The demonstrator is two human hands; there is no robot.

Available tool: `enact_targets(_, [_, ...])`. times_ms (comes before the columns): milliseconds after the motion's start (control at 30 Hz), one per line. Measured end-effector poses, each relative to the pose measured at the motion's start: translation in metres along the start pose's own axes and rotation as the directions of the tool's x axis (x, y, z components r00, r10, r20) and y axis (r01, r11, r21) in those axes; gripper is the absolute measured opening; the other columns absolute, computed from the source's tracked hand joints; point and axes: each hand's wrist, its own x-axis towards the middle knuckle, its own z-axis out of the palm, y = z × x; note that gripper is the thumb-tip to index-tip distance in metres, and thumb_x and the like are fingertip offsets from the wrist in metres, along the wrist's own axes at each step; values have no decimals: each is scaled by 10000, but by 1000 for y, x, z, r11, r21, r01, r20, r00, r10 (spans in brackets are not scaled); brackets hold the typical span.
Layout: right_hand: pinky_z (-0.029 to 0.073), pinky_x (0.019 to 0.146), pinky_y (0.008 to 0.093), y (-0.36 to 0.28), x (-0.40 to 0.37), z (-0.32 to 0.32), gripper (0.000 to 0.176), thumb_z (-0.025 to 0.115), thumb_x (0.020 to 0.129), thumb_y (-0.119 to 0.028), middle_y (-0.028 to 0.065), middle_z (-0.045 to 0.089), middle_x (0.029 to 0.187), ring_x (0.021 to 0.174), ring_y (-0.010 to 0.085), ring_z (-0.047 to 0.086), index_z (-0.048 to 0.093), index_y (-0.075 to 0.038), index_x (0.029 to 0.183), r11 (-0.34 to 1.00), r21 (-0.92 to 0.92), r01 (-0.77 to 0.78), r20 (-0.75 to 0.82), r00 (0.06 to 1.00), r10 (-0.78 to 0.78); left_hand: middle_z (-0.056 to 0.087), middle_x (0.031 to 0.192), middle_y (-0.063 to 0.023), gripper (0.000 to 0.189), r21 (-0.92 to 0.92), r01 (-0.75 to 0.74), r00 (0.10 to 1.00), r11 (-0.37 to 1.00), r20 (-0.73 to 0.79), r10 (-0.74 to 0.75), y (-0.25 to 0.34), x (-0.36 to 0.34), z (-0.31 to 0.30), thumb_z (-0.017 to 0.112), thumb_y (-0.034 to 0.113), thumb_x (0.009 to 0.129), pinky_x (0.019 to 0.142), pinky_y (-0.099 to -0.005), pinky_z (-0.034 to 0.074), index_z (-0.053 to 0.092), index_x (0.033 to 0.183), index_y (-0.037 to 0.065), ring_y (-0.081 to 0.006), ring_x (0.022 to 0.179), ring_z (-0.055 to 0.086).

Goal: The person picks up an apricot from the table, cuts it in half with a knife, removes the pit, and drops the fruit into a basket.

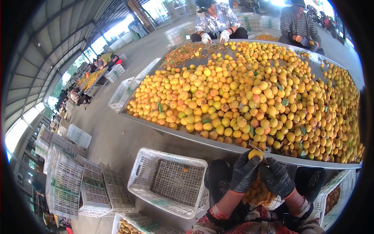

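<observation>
Both my hands wear dark grey knit gloves and are raised over my lap at the table's near edge. My left hand is closed around a yellow apricot, whose upper side shows between the fingers. Right beside it, my right hand has its fingers bent together near the fruit; whatever they hold is hidden. A thin, light sliver shows at the top of the apricot, too small to name. Below the hands lies a heap of orange apricot pieces, partly covered by my wrists.
A metal table bears a broad pile of whole apricots with some leaves. Crates stand around me: a white crate at left, another at right, stacked crates farther left. Two people sit across the table.
</observation>
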Motion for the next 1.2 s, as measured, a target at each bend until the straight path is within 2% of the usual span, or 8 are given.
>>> enact_targets(133, [455,762,296,-2,-6,11,304,522,835,-4,83,563,983,892,180,551,491,-13,1137,710,660,-246,-36,933,357,577,870,-24,263,173,-4,997,985,-74,17,5,0,7,595,164,836,651,-214,435,539,1036,4,-72,777,522])
enact_targets(233, [455,774,320,0,-3,-1,327,524,834,-21,85,566,992,905,215,561,483,-21,1158,828,517,-216,-21,964,264,578,827,-21,252,423,-123,992,898,13,129,1,6,4,600,172,834,626,-219,434,541,1008,0,-73,740,524])
enact_targets(300, [453,772,283,-4,1,-11,333,516,838,-38,77,575,1009,903,202,571,481,-24,1169,917,-373,145,111,988,-111,580,815,-22,241,345,-90,994,934,-22,104,-11,7,3,604,166,830,624,-224,436,543,992,-1,-77,731,526])
enact_targets(533, [424,841,283,37,-16,-9,348,535,822,-57,104,574,1057,970,205,559,500,-51,1169,982,-70,-174,417,890,187,590,816,-23,190,351,-81,997,933,29,76,-7,5,-1,604,124,825,665,-235,442,555,958,-3,-83,755,531])
enact_targets(800, [425,901,348,13,-4,-6,322,533,786,-54,142,519,1125,1037,272,513,549,18,1099,894,-408,187,108,982,-156,576,907,-39,279,330,-129,979,935,-106,172,-9,6,14,600,114,826,727,-225,437,520,1059,-17,-94,820,528])
enact_targets(867, [422,901,367,-1,6,-8,351,538,765,-49,170,488,1154,1059,316,489,546,6,1112,955,153,-255,145,961,234,567,942,-46,320,336,-144,955,931,-198,219,-11,4,20,602,110,824,745,-226,437,502,1099,-20,-99,843,525])
enact_targets(933, [423,899,374,0,2,-12,353,532,777,-64,172,484,1157,1056,318,491,538,2,1123,766,-569,298,173,955,-243,553,985,-60,392,202,-88,987,975,-113,112,-7,3,12,607,99,818,772,-229,436,460,1161,-20,-110,871,520])
enact_targets(1200, [400,943,348,8,-6,-13,350,513,806,-86,154,458,1213,1110,270,472,514,15,1141,982,-166,86,193,980,-53,568,946,-42,337,436,-183,982,881,47,181,10,-2,14,620,74,785,761,-235,437,510,1095,0,-107,859,525])
